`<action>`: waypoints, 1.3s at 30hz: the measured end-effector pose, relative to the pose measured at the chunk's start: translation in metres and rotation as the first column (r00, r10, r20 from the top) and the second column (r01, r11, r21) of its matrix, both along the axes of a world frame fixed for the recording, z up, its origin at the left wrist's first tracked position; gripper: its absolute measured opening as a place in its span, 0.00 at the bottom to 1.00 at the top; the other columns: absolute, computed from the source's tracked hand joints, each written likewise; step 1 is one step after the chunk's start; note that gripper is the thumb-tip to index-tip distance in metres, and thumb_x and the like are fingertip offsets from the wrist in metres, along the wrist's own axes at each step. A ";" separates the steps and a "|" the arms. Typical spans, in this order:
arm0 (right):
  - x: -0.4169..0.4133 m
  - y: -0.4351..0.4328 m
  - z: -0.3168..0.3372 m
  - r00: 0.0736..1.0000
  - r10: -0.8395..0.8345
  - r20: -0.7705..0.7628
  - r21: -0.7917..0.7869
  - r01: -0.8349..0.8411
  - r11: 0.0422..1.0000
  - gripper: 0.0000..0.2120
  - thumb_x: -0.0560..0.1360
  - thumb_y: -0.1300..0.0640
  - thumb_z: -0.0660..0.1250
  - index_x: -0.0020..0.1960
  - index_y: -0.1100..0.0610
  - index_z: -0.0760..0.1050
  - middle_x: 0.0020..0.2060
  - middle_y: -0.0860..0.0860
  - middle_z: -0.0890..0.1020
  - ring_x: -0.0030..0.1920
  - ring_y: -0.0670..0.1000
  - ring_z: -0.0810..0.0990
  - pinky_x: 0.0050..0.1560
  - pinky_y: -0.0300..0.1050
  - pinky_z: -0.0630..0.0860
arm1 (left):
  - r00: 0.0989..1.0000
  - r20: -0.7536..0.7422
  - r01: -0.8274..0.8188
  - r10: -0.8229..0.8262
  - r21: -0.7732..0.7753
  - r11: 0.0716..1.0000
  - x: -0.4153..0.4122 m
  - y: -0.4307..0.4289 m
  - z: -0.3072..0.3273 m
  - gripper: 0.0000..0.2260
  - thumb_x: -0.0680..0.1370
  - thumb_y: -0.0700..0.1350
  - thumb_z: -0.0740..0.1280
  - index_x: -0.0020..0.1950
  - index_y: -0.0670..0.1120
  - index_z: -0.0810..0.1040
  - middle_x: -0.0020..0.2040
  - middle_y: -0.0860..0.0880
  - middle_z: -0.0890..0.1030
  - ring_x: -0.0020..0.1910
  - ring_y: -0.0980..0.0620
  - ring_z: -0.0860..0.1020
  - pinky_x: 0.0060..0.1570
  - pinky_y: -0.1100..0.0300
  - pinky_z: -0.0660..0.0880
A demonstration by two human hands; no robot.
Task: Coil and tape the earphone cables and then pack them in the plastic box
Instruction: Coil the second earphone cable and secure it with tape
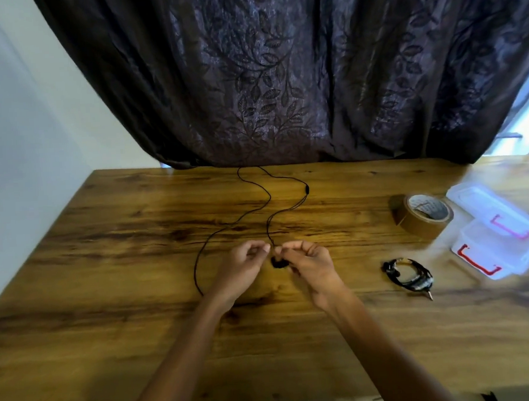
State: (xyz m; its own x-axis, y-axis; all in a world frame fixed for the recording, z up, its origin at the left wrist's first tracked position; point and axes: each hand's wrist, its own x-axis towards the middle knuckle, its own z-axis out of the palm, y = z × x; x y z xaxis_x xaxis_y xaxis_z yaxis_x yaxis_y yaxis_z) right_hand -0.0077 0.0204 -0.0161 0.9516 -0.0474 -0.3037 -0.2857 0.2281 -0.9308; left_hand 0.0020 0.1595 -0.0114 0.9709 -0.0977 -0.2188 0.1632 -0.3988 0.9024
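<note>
We find both hands at the middle of the surface (141, 329), fingertips almost meeting. The left hand (245, 262) is curled and pinches the black cable (269, 197). The right hand (306, 259) pinches the same cable just beside it, with the earbuds (278, 263) hanging as a dark lump under its fingers.

From that pinch the loose cable runs straight away from us toward the curtain (281, 76), turns at the far edge and comes back in a long bend to the left, ending near the left forearm. Its long axis lies near-to-far, and the slack sits ahead of and left of the hands.

So we judge the left hand the nearer one to gather the slack, while the right anchors the earbud end.

A coiled earphone (409, 274), the tape (422, 215) and the plastic box (505, 249) wait well off to the right.
</note>
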 end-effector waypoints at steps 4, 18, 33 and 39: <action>0.000 -0.018 0.019 0.998 -0.051 0.048 0.059 0.048 0.997 0.06 0.70 0.64 0.71 0.44 0.57 0.76 0.31 0.48 0.83 0.31 0.43 0.77 0.30 0.33 0.71 | 0.992 -0.014 0.126 -0.127 -0.029 0.992 0.012 -0.017 0.009 0.14 0.80 0.52 0.58 0.63 0.52 0.73 0.60 0.55 0.75 0.57 0.58 0.72 0.49 0.64 0.68; -0.013 -0.055 0.026 0.984 -0.081 0.160 0.001 0.082 0.997 0.05 0.73 0.67 0.66 0.49 0.61 0.77 0.36 0.52 0.83 0.37 0.47 0.81 0.38 0.40 0.76 | 0.955 -0.197 0.147 -0.222 -0.334 0.931 0.012 -0.067 0.010 0.08 0.79 0.39 0.61 0.55 0.47 0.76 0.55 0.46 0.81 0.54 0.50 0.80 0.55 0.58 0.75; -0.019 -0.097 0.047 0.855 -0.051 0.516 -0.406 0.296 0.865 0.12 0.71 0.70 0.65 0.46 0.54 0.75 0.46 0.50 0.78 0.46 0.45 0.79 0.45 0.37 0.78 | 0.967 0.008 0.220 -0.253 -0.520 0.826 0.021 -0.103 0.058 0.09 0.78 0.34 0.60 0.52 0.45 0.75 0.40 0.48 0.79 0.34 0.57 0.80 0.36 0.66 0.77; -0.005 -0.118 0.061 0.859 0.141 0.491 -0.319 0.027 0.947 0.09 0.75 0.69 0.62 0.53 0.62 0.76 0.41 0.50 0.82 0.44 0.47 0.81 0.50 0.43 0.77 | 0.892 0.092 0.417 -0.442 -0.544 0.728 0.025 -0.117 0.092 0.08 0.79 0.34 0.57 0.52 0.44 0.73 0.35 0.49 0.77 0.28 0.56 0.74 0.32 0.62 0.75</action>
State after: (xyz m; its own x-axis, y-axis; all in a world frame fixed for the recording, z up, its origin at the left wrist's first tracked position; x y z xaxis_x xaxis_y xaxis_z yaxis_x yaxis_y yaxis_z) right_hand -0.0128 -0.0975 0.0447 0.9716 0.0022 0.2366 0.2358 -0.0922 -0.9674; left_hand 0.0270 0.0422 0.0806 0.7874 -0.6152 -0.0395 0.1359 0.1107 0.9845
